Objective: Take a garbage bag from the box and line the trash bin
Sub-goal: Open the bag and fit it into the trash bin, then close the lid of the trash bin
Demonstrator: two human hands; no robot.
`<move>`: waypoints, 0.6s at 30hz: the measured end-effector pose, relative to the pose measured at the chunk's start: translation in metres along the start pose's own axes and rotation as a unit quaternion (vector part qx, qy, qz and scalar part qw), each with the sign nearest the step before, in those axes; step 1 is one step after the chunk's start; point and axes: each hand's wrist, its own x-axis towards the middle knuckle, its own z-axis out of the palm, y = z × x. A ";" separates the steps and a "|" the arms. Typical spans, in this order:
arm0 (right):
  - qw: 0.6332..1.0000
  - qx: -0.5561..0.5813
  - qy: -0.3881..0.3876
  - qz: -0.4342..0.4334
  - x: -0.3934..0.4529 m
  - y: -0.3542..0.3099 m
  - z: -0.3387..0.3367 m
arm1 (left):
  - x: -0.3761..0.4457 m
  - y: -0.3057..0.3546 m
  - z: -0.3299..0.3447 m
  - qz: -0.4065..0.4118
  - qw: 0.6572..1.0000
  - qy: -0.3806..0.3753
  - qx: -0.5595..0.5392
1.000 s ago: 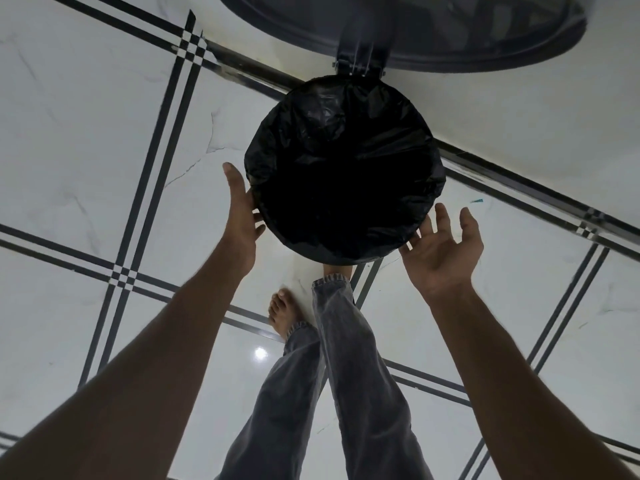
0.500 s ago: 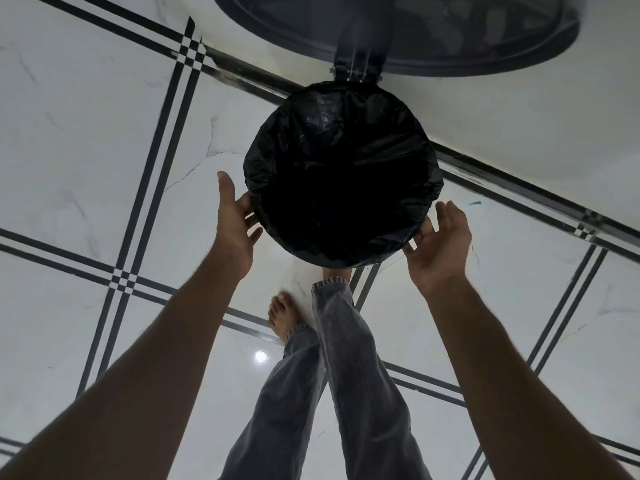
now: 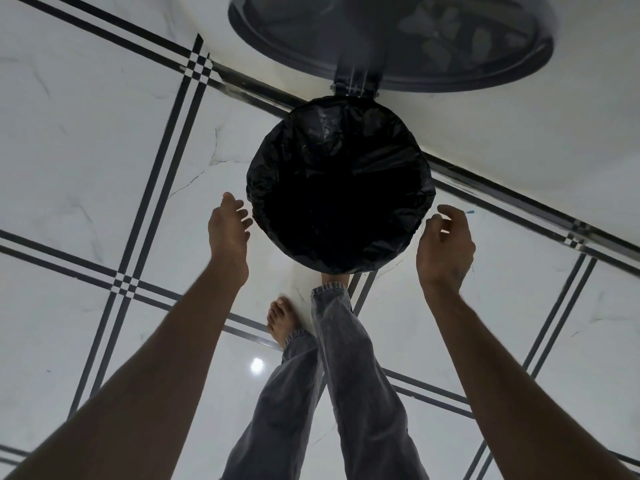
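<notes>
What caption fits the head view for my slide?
Black garbage bag lines the open trash bin, left hand and right hand on either side of its rim above a white tiled floor.

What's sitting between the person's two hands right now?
In the head view, the trash bin, lined with a black garbage bag, stands between the left hand and right hand. Both hands are close beside its rim.

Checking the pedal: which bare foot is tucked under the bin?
The right foot, toes hidden beneath the bag-lined trash bin. The left foot rests fully visible on the floor.
</notes>
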 end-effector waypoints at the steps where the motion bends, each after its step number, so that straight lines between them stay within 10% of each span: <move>1: 1.000 0.008 -0.001 -0.007 -0.002 -0.001 -0.002 | -0.002 0.002 0.001 0.027 0.999 0.015 0.014; 10: 0.962 0.145 -0.013 -0.230 -0.024 -0.081 -0.051 | -0.058 0.075 0.002 0.278 0.960 0.011 0.035; 18: 0.941 0.112 0.005 -0.319 -0.029 -0.179 -0.114 | -0.122 0.170 0.020 0.522 0.825 -0.103 0.189</move>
